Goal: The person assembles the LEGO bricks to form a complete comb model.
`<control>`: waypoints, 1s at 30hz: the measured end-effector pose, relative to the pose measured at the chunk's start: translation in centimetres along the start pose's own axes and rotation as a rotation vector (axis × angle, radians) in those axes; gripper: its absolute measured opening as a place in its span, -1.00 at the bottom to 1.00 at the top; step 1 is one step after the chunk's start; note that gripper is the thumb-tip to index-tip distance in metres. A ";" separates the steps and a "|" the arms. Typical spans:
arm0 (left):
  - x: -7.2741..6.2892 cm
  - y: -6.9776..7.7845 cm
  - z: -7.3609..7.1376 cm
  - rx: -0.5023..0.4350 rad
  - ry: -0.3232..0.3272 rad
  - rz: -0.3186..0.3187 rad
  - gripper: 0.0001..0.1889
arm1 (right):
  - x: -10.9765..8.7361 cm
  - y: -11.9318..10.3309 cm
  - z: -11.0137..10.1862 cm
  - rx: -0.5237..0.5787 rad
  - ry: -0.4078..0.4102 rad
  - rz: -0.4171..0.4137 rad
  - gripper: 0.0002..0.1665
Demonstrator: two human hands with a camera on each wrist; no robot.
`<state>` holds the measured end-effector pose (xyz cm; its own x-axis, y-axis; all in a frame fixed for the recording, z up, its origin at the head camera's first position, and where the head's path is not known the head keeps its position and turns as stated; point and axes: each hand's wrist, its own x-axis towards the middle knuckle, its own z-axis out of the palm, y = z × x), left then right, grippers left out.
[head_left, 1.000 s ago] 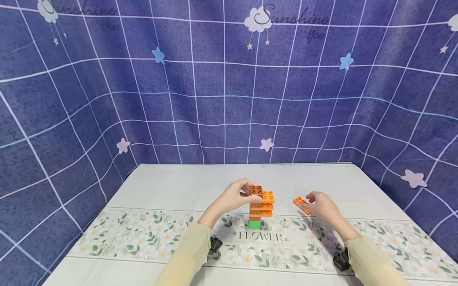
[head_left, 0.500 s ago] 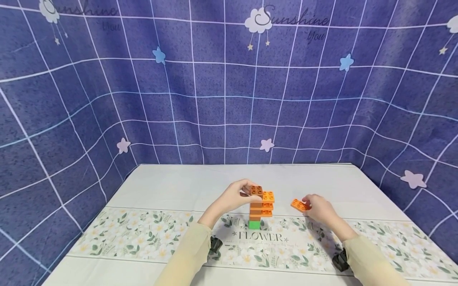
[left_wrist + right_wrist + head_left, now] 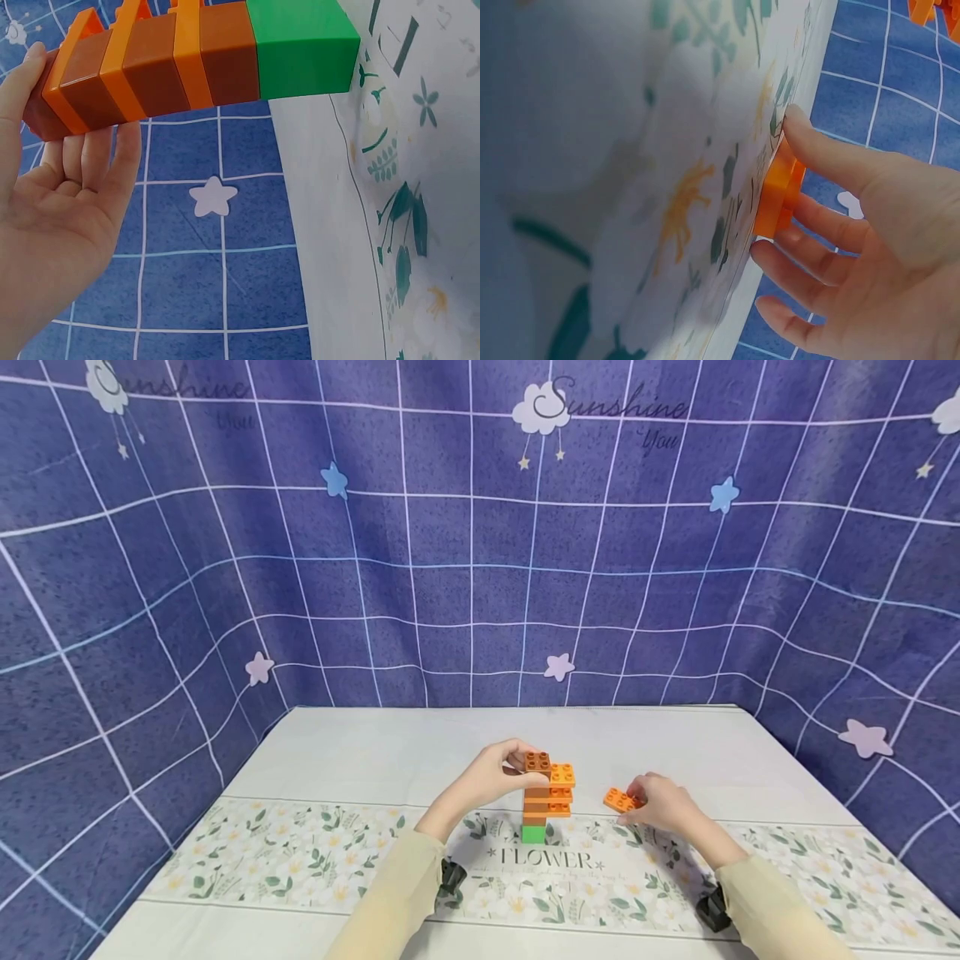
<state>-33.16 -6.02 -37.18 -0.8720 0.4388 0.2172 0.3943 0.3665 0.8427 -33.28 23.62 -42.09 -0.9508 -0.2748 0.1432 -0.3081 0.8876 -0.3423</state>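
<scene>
A tower of toy building bricks stands upright on the table. It has a green brick at its foot, then brown bricks alternating with flat orange bricks that jut out to the right. My left hand grips the top brown brick, thumb on the near side and fingers behind. To the right of the tower lies a loose flat orange brick, studs up. My right hand holds it between thumb and fingers, low at the table surface; part of the brick is hidden by the hand in the head view.
The white table carries a printed floral band with the word FLOWER in front of the tower. A blue gridded curtain with stars and clouds closes off the back and sides. Black wrist cameras sit at both cuffs.
My right hand has turned the loose orange brick on the table and shifted it slightly left and nearer. The left hand and the tower stay in place.
</scene>
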 end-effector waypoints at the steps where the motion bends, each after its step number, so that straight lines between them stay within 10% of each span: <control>1: 0.0 0.0 0.0 -0.002 -0.002 -0.003 -0.63 | 0.1 0.0 0.1 0.008 -0.005 0.004 -0.45; 30: 0.0 -0.5 0.1 -0.011 -0.008 -0.018 -0.62 | 0.8 -2.2 -1.8 0.148 0.208 -0.137 -0.56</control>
<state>-33.28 -6.09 -37.63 -0.8763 0.4391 0.1983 0.3758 0.3652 0.8517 -33.35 22.13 -39.53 -0.8775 -0.2929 0.3797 -0.4489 0.7800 -0.4359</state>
